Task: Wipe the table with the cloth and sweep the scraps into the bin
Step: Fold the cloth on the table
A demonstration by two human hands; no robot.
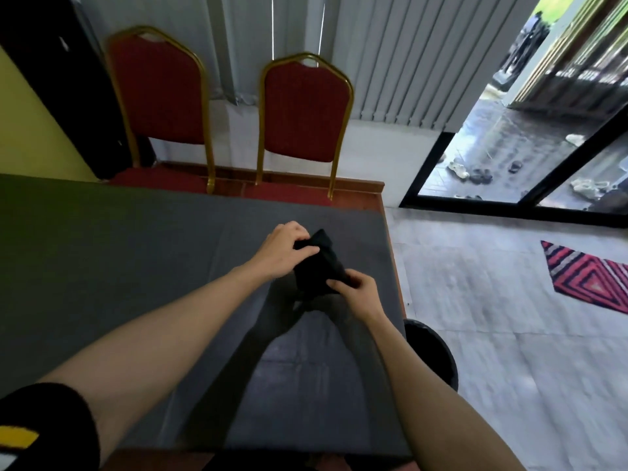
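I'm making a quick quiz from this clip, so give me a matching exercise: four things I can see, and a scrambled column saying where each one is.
Things:
1. cloth
2. bin
3. chairs
4. striped mat

Places:
A. on the floor off to the right
B. held in both hands, the left hand and right hand, above the table
C. behind the table's far edge
D. on the floor by the table's right edge

Pairs: 1-B, 2-D, 3-C, 4-A
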